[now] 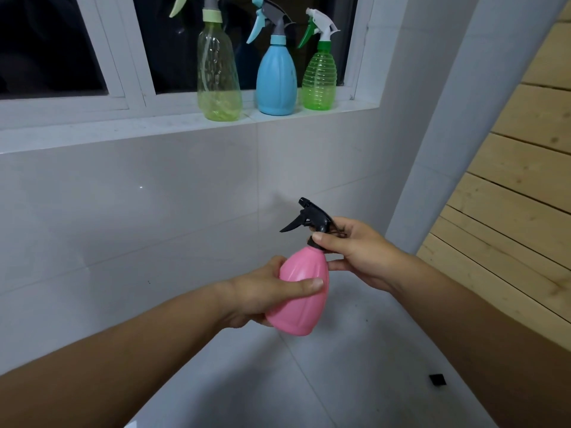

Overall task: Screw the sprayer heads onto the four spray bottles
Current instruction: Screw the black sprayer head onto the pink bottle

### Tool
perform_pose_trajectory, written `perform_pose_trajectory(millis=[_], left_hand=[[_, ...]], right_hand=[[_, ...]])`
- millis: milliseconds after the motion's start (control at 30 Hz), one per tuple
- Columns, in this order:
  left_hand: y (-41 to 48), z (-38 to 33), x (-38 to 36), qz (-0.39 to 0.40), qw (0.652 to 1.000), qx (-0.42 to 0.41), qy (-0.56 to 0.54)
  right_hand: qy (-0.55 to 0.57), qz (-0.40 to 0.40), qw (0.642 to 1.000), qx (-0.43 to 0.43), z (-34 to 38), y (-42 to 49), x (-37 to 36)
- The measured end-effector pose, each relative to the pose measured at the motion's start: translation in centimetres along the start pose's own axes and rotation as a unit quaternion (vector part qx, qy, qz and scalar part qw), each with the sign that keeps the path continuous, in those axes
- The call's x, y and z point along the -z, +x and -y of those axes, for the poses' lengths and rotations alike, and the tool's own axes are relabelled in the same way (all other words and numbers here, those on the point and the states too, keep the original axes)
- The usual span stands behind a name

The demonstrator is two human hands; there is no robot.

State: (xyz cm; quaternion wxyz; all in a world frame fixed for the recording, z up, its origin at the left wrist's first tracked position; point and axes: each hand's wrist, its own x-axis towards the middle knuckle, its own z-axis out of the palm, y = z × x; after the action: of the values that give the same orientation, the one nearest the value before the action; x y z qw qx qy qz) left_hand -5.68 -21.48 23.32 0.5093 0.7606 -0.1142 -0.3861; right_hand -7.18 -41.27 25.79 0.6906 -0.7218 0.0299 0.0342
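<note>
My left hand (262, 295) grips the body of a pink spray bottle (298, 291), held tilted in front of me. A black sprayer head (312, 216) sits on its neck, and my right hand (355, 251) pinches the black collar with thumb and fingers. On the windowsill (123, 131) stand three bottles with heads on: a tall yellow-green one (217, 72), a blue one (276, 80) and a small ribbed green one (319, 80).
White tiled wall below the sill and a pale tiled floor (309, 381) under my arms. A wooden slatted panel (519, 196) rises at the right. A small black square object (437, 380) lies on the floor at lower right.
</note>
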Motion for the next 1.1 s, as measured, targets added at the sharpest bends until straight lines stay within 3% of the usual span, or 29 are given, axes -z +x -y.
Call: perform_pose_trajectory(millis=[133, 500, 633, 933, 1100], left_hand=[[0.4, 0.5, 0.2, 0.064, 0.993, -0.001, -0.097], [0.6, 1.2, -0.8, -0.004, 0.993, -0.007, -0.116], [0.6, 0.4, 0.2, 0.060, 0.974, 0.033, -0.217], [1.4, 1.2, 0.2, -0.019, 0.994, 0.025, -0.109], [1.1, 0.7, 1.1, 0.077, 0.978, 0.039, -0.192]], right_hand=[[0.013, -0.031, 0.999, 0.000, -0.2, 0.1, 0.0], [0.056, -0.039, 0.998, 0.014, -0.6, 0.4, -0.4], [0.056, -0.033, 0.998, -0.003, -0.6, 0.5, 0.3], [0.052, -0.032, 0.998, -0.008, -1.4, 0.8, -0.2], [0.061, -0.033, 0.998, -0.008, -1.2, 1.0, -0.2]])
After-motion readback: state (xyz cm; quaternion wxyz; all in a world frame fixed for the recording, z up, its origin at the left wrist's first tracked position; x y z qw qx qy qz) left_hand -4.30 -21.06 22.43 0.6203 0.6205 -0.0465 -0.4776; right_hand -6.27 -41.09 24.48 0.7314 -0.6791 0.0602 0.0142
